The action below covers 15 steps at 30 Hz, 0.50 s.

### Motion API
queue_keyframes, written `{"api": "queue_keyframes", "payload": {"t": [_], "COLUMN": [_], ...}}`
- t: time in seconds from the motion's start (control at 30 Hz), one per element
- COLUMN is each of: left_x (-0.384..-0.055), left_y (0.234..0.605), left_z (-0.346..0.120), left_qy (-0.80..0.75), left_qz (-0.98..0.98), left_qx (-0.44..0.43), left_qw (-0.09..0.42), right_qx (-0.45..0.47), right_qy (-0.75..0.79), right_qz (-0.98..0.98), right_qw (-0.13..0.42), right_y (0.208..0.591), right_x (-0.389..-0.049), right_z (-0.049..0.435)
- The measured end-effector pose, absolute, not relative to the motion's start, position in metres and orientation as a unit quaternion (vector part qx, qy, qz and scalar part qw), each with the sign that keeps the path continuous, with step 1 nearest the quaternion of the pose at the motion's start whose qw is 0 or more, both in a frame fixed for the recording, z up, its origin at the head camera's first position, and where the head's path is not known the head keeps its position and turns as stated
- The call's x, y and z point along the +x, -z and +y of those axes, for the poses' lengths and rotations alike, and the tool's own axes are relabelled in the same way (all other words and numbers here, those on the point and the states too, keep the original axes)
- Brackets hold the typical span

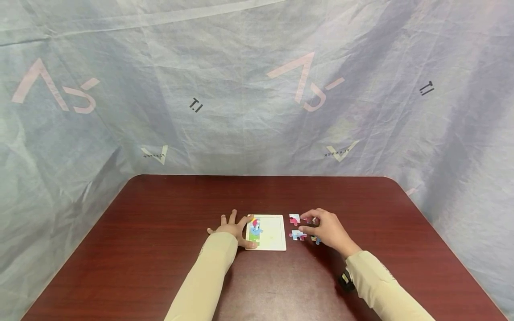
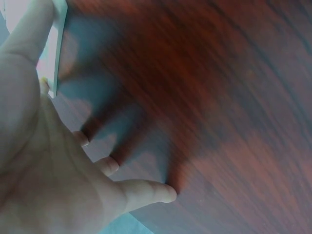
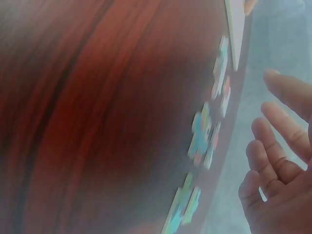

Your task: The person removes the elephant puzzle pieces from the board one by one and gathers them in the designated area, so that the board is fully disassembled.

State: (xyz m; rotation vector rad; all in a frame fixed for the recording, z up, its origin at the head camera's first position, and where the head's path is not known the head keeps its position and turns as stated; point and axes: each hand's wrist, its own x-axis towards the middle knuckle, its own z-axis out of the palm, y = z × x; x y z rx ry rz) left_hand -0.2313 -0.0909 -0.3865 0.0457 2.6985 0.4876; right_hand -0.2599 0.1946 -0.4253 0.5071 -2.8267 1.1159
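A white puzzle board (image 1: 275,232) lies flat on the table, with coloured pieces (image 1: 254,228) fitted along its left side. My left hand (image 1: 233,229) is spread at the board's left edge. Its thumb and index finger rest on the board, while the other fingers (image 2: 146,192) reach out over the wood. To the right of the board lie several loose jigsaw pieces (image 1: 298,235), pink, blue and white. Above them hovers my right hand (image 1: 325,227), its fingers loosely bent and nothing seen between them. In the right wrist view, the fingers stand apart from the loose pieces (image 3: 200,134).
The dark red wooden table (image 1: 180,200) has rounded far corners. A grey fabric sheet (image 1: 241,111) with printed letters hangs behind it and along both sides. A dark band (image 1: 346,281) sits at my right wrist.
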Motion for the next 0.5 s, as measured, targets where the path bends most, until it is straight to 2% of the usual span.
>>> {"api": "queue_keyframes", "payload": {"t": [0.4,0.5], "left_x": [-0.233,-0.239], "left_y": [0.391,0.403], "left_z": [-0.091,-0.093], "left_qy": [-0.180,-0.174], "left_qz": [0.966,0.967], "left_qx": [0.015,0.016], "left_qw": [0.186,0.185], "right_qx": [0.173,0.169], "right_qy": [-0.370,-0.367], "right_qz": [-0.913,-0.915], "right_qw": [0.013,0.008], "right_y": [0.420,0.419], "right_x": [-0.261,-0.262], "right_z": [0.163,0.155]}}
